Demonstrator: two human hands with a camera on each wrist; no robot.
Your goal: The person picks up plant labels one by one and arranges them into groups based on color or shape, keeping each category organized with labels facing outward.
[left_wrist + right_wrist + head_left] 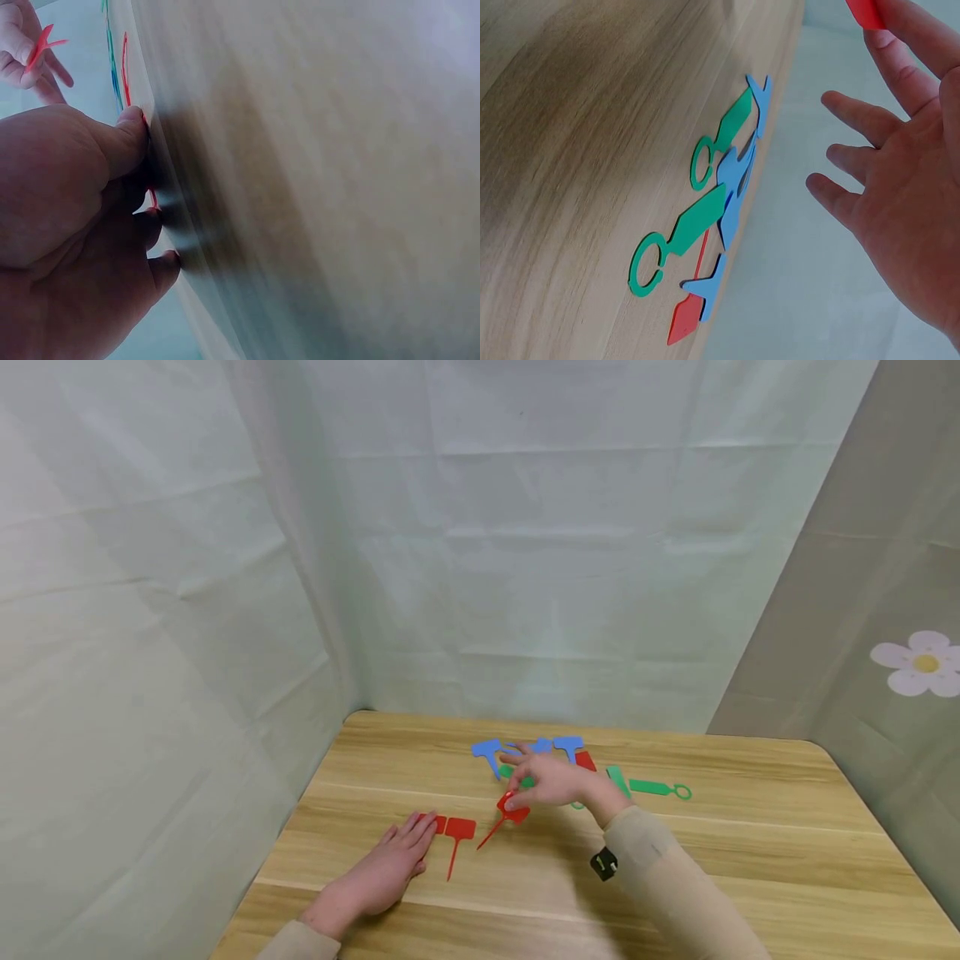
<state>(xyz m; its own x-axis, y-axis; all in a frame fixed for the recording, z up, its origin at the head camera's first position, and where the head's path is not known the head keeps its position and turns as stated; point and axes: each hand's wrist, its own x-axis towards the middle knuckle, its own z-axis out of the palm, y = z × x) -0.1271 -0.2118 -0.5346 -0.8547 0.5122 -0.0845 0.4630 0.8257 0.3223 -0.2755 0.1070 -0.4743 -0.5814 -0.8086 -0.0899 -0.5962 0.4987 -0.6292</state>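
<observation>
My right hand pinches a red plant label between thumb and forefinger, its thin stem slanting down to the left over the table. The other fingers are spread, as the right wrist view shows. My left hand rests with outstretched fingers on another red plant label, which is mostly covered. Right beside those fingertips, a second red label lies flat, stem toward me. Behind my right hand are several blue T-shaped labels, green ring-ended tags and one more red label, some overlapping.
The wooden table ends at a pale cloth backdrop behind and to the left. A green tag lies at the right end of the group. A small black device sits at my right sleeve.
</observation>
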